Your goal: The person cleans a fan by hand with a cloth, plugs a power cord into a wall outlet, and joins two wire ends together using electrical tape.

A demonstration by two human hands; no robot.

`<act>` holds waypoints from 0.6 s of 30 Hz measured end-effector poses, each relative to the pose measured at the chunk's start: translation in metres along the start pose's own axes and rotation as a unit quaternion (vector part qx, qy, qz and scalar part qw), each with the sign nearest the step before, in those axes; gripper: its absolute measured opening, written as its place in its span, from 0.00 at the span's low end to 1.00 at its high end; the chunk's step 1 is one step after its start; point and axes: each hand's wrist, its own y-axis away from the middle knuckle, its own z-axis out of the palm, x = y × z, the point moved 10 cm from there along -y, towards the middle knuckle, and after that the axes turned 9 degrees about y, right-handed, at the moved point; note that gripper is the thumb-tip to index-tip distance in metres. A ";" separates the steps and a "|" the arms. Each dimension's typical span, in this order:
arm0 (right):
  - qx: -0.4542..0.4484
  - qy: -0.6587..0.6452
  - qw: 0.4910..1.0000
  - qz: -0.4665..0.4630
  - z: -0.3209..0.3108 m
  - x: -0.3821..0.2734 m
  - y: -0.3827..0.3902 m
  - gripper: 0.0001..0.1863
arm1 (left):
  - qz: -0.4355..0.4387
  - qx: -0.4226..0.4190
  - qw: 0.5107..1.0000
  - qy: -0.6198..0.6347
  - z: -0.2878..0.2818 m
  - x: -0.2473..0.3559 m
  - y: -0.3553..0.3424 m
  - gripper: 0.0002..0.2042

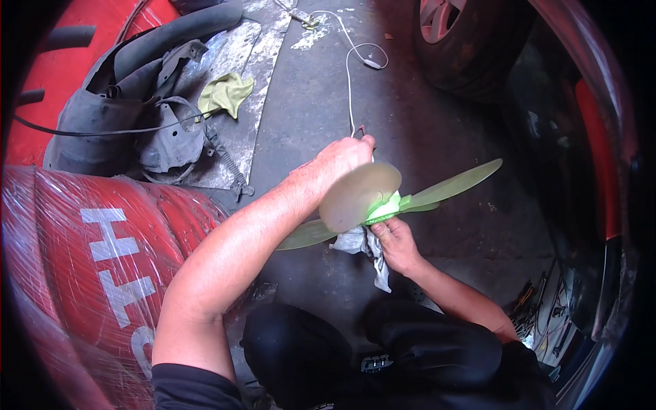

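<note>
A translucent yellow-green fan blade wheel point(360, 197) is held up in front of me, with broad blades spreading from its hub. The hub glows bright green-white. My right hand point(398, 244) grips the hub from below, thumb pressed against its rim. A crumpled grey-white rag point(355, 240) hangs beside that hand, under the hub. Beyond the nearest blade, my left hand point(347, 156) is closed; what it holds is mostly hidden. A thin white cord point(350, 96) runs down to this hand, and a small reddish tip shows by its fingers.
At left lies a large red panel point(61, 273) wrapped in clear film. Black plastic car parts point(102, 140) and a yellow-green cloth point(226, 95) lie farther off. A wheel point(465, 55) stands at upper right beside a dark car body. Tools point(536, 301) lie at lower right.
</note>
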 end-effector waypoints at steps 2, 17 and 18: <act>0.007 0.005 1.000 0.012 -0.001 0.019 0.005 0.17 | 0.015 0.031 0.999 -0.030 0.005 0.001 -0.006 0.29; -0.035 0.274 0.926 0.256 -0.227 0.085 0.011 0.23 | -0.034 0.178 0.962 0.205 -0.068 -0.048 0.061 0.31; 0.066 0.242 0.945 0.211 -0.240 0.069 -0.021 0.22 | -0.037 0.269 0.926 0.261 -0.081 -0.070 0.082 0.28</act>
